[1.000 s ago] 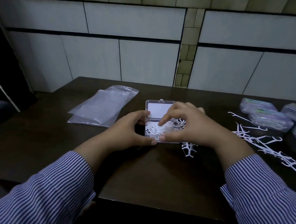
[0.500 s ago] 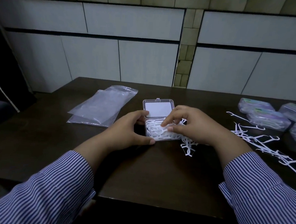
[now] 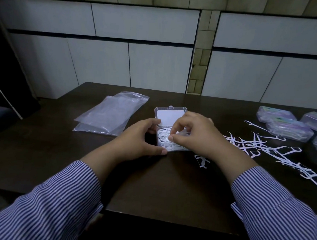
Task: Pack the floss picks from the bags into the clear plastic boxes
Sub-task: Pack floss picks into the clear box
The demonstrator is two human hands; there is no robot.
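Note:
A small clear plastic box (image 3: 170, 114) lies open at the middle of the dark table, its lid tilted back, its tray holding white floss picks (image 3: 163, 141). My left hand (image 3: 140, 140) grips the box's left side between thumb and fingers. My right hand (image 3: 194, 134) is over the tray, thumb and fingertips pressing on the picks inside. Many loose white floss picks (image 3: 272, 149) are strewn over the table to the right. A few more picks (image 3: 202, 161) lie just under my right wrist.
Two flat clear plastic bags (image 3: 110, 114) lie stacked left of the box. Several closed, filled boxes (image 3: 289, 129) sit at the far right of the table (image 3: 158, 185). A tiled wall stands behind; the table's near edge is close to my sleeves.
The box has been turned slightly and sits more squarely. My right hand's fingers shifted over the tray, pushing the picks down; my left hand kept its hold.

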